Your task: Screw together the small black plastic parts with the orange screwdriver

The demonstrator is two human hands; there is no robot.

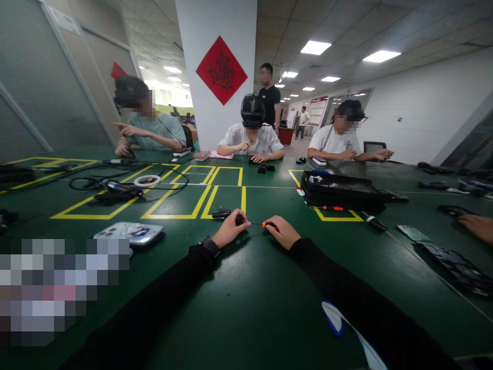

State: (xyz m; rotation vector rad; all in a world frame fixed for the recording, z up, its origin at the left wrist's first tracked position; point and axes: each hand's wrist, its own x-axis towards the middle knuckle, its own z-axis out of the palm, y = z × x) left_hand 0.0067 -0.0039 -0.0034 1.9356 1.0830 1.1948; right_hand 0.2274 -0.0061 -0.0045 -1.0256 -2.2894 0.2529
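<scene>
My right hand [284, 234] is closed around the orange and black handle of a screwdriver [265, 225]. Its thin shaft points left, toward my left hand [228, 229]. Thumb and fingers of the left hand pinch a small dark piece [239, 220], too small to name. The screwdriver's tip lies close to this piece; whether they touch I cannot tell. Just beyond the left hand, a black cylindrical object [221, 214] rests on the green table [246, 308].
Left of my hands lies a phone in a pale case [131, 232]; behind it are cables and a white tape roll [147, 181]. A black open case [342, 190] stands to the right, with an orange-tipped tool [333, 208] before it. Several people sit opposite; another person's hand [477, 226] is at far right.
</scene>
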